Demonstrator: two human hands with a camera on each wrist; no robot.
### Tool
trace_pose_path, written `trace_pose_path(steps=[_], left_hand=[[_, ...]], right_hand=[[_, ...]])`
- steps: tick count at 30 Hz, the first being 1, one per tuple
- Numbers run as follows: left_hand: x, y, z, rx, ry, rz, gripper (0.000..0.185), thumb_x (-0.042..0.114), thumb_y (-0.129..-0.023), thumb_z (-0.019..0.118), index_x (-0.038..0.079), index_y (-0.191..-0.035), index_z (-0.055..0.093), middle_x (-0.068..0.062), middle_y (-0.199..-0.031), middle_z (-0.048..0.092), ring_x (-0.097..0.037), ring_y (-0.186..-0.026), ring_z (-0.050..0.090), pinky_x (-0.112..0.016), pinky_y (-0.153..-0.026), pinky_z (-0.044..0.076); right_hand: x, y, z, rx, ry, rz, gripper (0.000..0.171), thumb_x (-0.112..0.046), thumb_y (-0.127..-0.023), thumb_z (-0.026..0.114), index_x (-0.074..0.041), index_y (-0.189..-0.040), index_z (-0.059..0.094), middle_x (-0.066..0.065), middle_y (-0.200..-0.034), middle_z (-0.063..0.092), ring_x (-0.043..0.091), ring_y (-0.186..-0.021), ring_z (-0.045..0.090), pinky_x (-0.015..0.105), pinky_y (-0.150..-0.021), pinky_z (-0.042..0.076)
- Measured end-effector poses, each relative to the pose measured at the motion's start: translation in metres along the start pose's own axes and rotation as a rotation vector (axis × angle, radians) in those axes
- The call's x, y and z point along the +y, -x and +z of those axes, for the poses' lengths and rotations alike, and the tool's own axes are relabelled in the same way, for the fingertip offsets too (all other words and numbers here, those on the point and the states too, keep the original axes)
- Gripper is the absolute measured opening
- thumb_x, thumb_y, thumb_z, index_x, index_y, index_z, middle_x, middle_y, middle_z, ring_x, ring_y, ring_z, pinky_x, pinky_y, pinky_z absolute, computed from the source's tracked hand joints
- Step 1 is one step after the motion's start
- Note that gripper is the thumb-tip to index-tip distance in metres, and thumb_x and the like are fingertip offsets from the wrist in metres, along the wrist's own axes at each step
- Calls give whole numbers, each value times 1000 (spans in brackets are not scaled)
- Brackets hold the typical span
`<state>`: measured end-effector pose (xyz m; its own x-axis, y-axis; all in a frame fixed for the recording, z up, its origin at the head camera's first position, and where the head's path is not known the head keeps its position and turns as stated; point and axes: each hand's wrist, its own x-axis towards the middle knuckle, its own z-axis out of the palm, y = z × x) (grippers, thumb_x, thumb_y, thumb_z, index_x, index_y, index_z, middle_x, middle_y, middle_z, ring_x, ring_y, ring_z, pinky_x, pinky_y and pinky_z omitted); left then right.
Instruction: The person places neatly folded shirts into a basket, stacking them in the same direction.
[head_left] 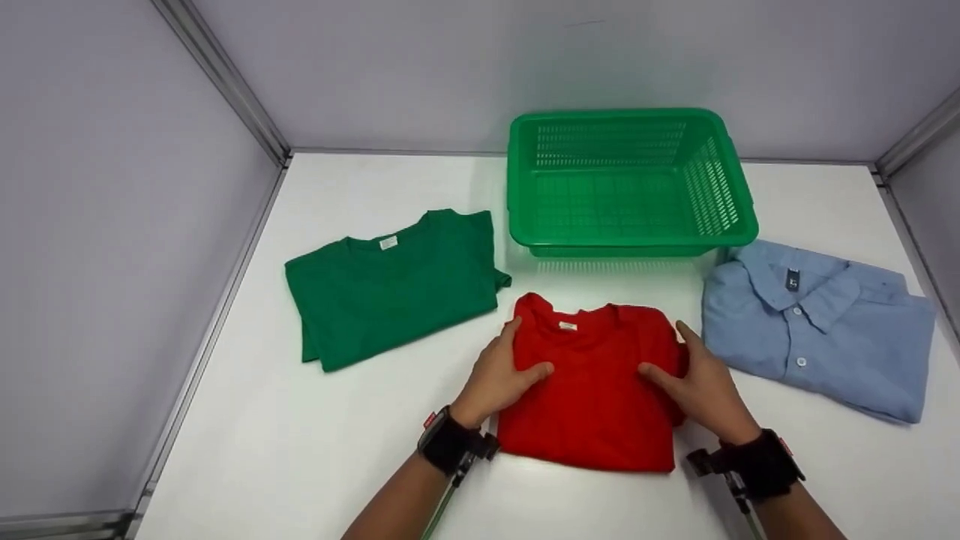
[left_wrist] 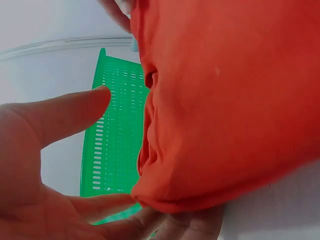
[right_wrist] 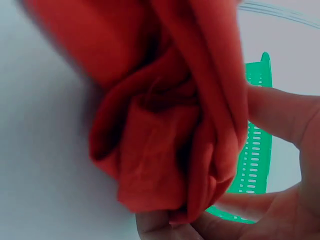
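A folded red T-shirt (head_left: 592, 390) lies between the two hands in the head view, its collar and white label toward the basket. My left hand (head_left: 499, 382) holds its left side, fingers under the edge and thumb over the front. In the left wrist view the fingers (left_wrist: 145, 222) go beneath the red cloth, while the thumb stands above them. At the opposite side my right hand (head_left: 705, 394) grips the shirt, thumb on top. The right wrist view shows bunched red folds (right_wrist: 160, 155) between that thumb and the fingers, which are partly hidden under the cloth.
A green plastic basket (head_left: 634, 250) stands at the back of the white table (head_left: 315, 450). To the left lies a folded green T-shirt (head_left: 397, 292); to the right, a folded blue button shirt (head_left: 847, 337) reaches the basket's near corner. Grey walls (head_left: 420, 75) enclose the table.
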<state>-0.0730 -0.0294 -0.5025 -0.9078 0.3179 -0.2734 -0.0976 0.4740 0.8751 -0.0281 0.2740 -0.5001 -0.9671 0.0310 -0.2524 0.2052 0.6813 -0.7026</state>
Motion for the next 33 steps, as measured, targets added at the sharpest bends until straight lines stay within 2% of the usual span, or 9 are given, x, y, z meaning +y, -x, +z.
trace_pose_path(steps=[3, 6, 12, 16, 23, 26, 29, 33], left_hand=[[3, -3, -1, -14, 42, -18, 86, 27, -97, 73, 1, -165, 27, -19, -156, 52, -33, -138, 54, -53, -118, 46], [5, -5, -2, -26, 40, -5, 81, 24, -97, 72, 3, -164, 31, -18, -156, 52, -33, -139, 52, -53, -120, 44], [6, -6, -3, -49, -39, 57, 68, 9, -96, 68, 7, -159, 43, -20, -150, 56, -32, -135, 54, -49, -117, 44], [4, -7, -6, -59, -30, 47, 64, 2, -95, 65, 10, -157, 49, -17, -151, 57, -28, -128, 56, -46, -111, 48], [2, -8, -8, -86, -4, 10, 49, 8, -98, 68, 12, -146, 62, -11, -144, 63, -24, -118, 56, -40, -103, 50], [5, -8, -10, -87, 17, 10, 42, 8, -99, 69, 12, -141, 66, -9, -130, 66, -21, -105, 55, -33, -88, 51], [11, -7, -14, -71, 31, 37, 40, 7, -99, 69, 12, -139, 68, -9, -117, 66, -17, -89, 54, -27, -76, 48], [25, -6, -23, -39, 18, 116, 38, 6, -100, 68, 12, -138, 69, -9, -118, 67, -15, -79, 53, -24, -69, 46]], right_hand=[[-1, -4, 1, -60, -64, 48, 103, -49, -98, 72, 7, -165, 17, 36, -147, 53, 46, -127, 60, 57, -103, 57], [-4, -7, 3, -112, -105, 67, 101, -50, -97, 73, 5, -164, 22, 32, -147, 54, 42, -124, 62, 52, -98, 60], [-15, -9, 7, -152, -68, 5, 94, -42, -94, 80, 3, -161, 31, 27, -141, 59, 37, -119, 64, 50, -97, 60], [-20, -9, 5, -176, -79, -21, 87, -33, -93, 81, 1, -158, 33, 28, -137, 61, 35, -113, 67, 47, -91, 63], [-18, -6, -5, -238, -155, -29, 87, -24, -95, 79, -10, -164, 27, 28, -130, 61, 31, -107, 67, 43, -83, 65], [-19, -4, -11, -215, -163, -49, 86, -22, -95, 79, -11, -164, 28, 29, -130, 61, 31, -107, 67, 43, -82, 65], [-21, -3, -19, -163, -164, -73, 83, -19, -96, 78, -11, -163, 30, 31, -133, 62, 36, -111, 68, 45, -82, 65], [-28, -2, -32, -78, -159, -126, 82, -14, -96, 77, -11, -163, 30, 32, -136, 61, 42, -115, 69, 45, -81, 65]])
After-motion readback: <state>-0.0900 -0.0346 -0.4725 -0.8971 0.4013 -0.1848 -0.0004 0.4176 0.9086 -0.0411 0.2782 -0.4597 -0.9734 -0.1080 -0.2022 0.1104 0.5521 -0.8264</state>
